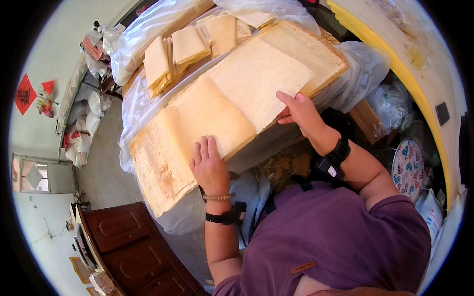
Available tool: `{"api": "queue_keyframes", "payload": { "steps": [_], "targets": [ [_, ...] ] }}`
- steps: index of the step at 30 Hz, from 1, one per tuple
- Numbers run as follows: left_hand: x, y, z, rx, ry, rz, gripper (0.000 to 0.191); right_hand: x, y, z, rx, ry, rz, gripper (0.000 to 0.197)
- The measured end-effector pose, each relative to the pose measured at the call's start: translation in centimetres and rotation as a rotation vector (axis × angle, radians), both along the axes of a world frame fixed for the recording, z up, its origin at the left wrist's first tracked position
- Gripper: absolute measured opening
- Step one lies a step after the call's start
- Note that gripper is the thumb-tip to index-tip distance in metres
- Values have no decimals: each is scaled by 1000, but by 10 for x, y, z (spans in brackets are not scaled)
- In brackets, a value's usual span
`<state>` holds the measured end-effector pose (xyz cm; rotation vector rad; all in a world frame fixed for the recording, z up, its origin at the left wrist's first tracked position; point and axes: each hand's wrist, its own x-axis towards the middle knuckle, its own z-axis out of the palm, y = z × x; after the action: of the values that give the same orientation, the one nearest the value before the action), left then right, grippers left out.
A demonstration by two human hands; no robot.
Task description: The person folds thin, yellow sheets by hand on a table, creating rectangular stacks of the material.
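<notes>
A long stack of thin yellowish sheets [148,159], which look like tofu skin, lies before me on plastic film. On its top are a smooth yellow sheet [211,111] and a paler, rougher sheet [270,81], side by side. My left hand [211,168] rests flat on the near edge of the yellow sheet, holding nothing. My right hand [301,113] has the pale sheet's near edge between the thumb on top and the fingers, which are partly hidden below. Behind the stack lie folded bundles of similar sheets [189,44].
Crumpled clear plastic film [127,122] hangs around the stack. To the left stands a dark wooden cabinet [122,236]. On the right are a yellow-edged counter [414,63], a cardboard box [368,120] and a round patterned stool seat [407,166].
</notes>
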<state>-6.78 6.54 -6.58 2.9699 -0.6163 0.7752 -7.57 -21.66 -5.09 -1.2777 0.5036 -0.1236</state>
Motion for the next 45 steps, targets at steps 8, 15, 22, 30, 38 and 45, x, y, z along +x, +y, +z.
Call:
{"api": "queue_keyframes", "payload": {
  "steps": [8, 15, 22, 30, 38, 45],
  "targets": [
    [4, -11, 3, 21, -5, -52, 36, 13, 14, -17, -37, -105, -112, 40],
    [3, -20, 25, 10, 124, -116, 43, 3, 22, -4, -708, -219, -34, 35],
    [28, 12, 33, -53, 415, -337, 56, 1, 73, 20, -1458, -757, 217, 50],
    [56, 41, 39, -1958, 1092, -46, 50, 2, 106, 0, -1593, -670, 354, 42],
    [54, 34, 27, -1538, 815, 16, 65, 31, 85, 28, -1418, -824, 685, 47],
    [62, 31, 11, -1339, 726, 133, 52, 121, 65, 10, -1532, -537, 575, 63]
  ]
}}
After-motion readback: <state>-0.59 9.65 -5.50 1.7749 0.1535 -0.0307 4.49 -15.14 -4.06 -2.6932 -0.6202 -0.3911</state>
